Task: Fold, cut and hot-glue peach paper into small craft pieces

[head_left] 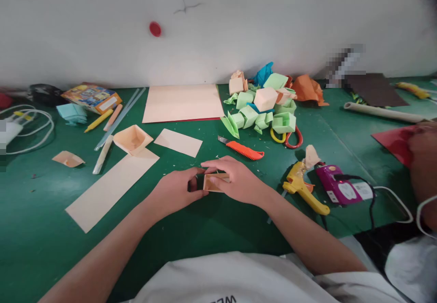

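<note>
Both my hands meet over a small folded peach paper piece (214, 182) on the green table (41, 230). My left hand (177, 190) pinches its left end with fingers curled. My right hand (235, 180) lies over its top and right side, fingers pressed on the paper. An orange box cutter (243, 149) lies just beyond my right hand. A long peach paper strip (112, 188) lies to the left of my left hand, with a folded peach paper box (132, 139) at its far end.
A yellow glue gun (302, 187) and a purple device (336, 189) with a cable lie to the right. A heap of green and peach paper cubes (264, 107) sits beyond, with scissors (290, 135). A large peach sheet (182, 102) lies at the back. Another person (421, 175) is at the right edge.
</note>
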Available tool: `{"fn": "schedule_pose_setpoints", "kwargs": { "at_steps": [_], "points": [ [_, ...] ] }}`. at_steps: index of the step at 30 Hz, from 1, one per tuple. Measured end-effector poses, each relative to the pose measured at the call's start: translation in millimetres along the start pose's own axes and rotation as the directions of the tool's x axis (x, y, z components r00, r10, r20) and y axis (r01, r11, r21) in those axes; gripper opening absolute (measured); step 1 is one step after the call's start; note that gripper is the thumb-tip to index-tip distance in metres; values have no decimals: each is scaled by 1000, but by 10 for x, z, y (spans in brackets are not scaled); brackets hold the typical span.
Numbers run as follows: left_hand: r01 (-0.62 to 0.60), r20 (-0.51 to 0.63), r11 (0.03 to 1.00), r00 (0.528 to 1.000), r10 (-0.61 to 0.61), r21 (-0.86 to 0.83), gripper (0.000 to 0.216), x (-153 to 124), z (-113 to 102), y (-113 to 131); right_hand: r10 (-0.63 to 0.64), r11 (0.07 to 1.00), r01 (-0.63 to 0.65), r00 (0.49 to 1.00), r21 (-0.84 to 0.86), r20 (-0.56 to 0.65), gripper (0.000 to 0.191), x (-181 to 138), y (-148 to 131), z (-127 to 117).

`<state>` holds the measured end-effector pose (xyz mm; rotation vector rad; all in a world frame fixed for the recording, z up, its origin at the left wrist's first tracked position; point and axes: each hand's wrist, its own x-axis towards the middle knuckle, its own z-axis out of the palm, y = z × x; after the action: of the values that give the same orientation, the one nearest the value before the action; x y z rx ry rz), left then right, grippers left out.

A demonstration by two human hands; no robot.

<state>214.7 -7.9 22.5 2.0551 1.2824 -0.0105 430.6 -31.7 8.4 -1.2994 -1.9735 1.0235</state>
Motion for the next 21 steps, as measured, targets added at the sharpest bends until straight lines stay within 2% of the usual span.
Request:
{"fn": "schedule_pose_setpoints", "kwargs": {
  "at_steps": [5, 7, 13, 16, 18, 19, 21],
  "points": [
    [-1, -24, 1000, 1000, 1, -9, 31, 31, 5, -49, -50, 999, 51, 997, -15, 51, 45, -2, -1, -8],
    [7, -41, 1000, 999, -7, -7, 34, 49, 6, -65, -82, 997, 82, 996, 13, 30, 45, 1, -6, -5],
    [35, -169, 999, 985, -33, 8, 41, 81, 15, -102, -151, 982, 171, 964, 76, -218, 45, 11, -21, -44],
    [66, -289, 997, 956, -49, 50, 45, 67, 54, -114, -198, 973, 226, 908, 35, -370, 35, 21, -30, -75],
    [92, -380, 992, 924, -52, 90, 48, 56, 87, -123, -233, 969, 245, 858, -33, -459, 18, 31, -31, -84],
    [104, -427, 988, 903, -46, 114, 49, 52, 103, -127, -228, 972, 224, 857, -63, -463, 11, 36, -28, -82],
    [124, -513, 979, 858, -23, 164, 51, 47, 137, -128, -152, 987, 125, 920, -96, -362, 28, 46, -18, -61]
  ]
}}
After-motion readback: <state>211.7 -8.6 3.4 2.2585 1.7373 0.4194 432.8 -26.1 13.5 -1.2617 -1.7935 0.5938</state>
